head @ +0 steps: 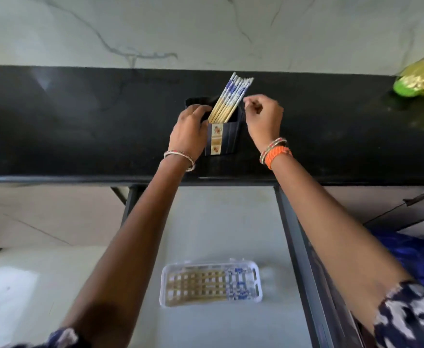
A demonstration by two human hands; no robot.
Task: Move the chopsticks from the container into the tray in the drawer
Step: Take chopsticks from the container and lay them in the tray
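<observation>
Both arms are reaching forward over the open drawer (213, 222). Near in the drawer, a white slotted tray (209, 285) is holding several chopsticks lying flat. Farther off, on the black worktop (80, 126), the left hand (189, 133) is gripping the left side of the dark container (227, 139), its fingers closed on the rim. The right hand (263, 119) is hovering just right of it, fingers curled together and pinching nothing visible. A bundle of chopsticks (231, 99) is standing in the container, leaning right. A marbled wall (205, 31) is rising behind.
</observation>
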